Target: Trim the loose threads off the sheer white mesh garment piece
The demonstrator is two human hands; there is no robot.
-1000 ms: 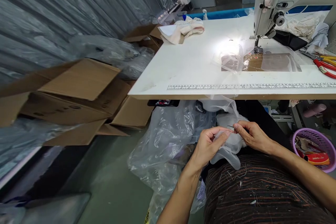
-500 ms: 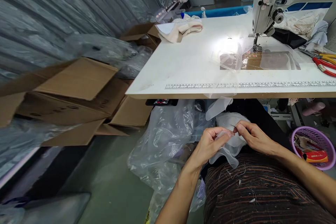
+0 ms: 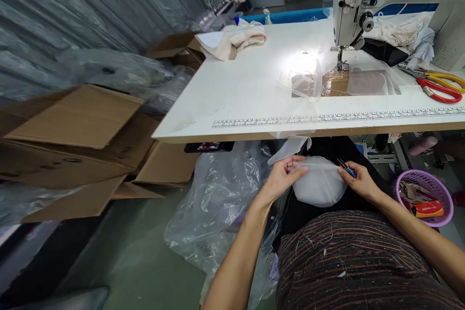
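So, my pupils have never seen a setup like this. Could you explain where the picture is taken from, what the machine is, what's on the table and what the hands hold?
There is no robot here: a person works with bare hands, and the camera sits on their head, looking forward and down. The machine is a sewing machine on a white table. A ruler scale runs along the table's front edge. Cream cloth lies at the far left, and red-handled scissors and yellow-handled scissors at the right. Below the table edge, the left hand holds sheer white fabric. The right hand, at the fabric's other side, holds a small blue-handled tool, too small to identify.
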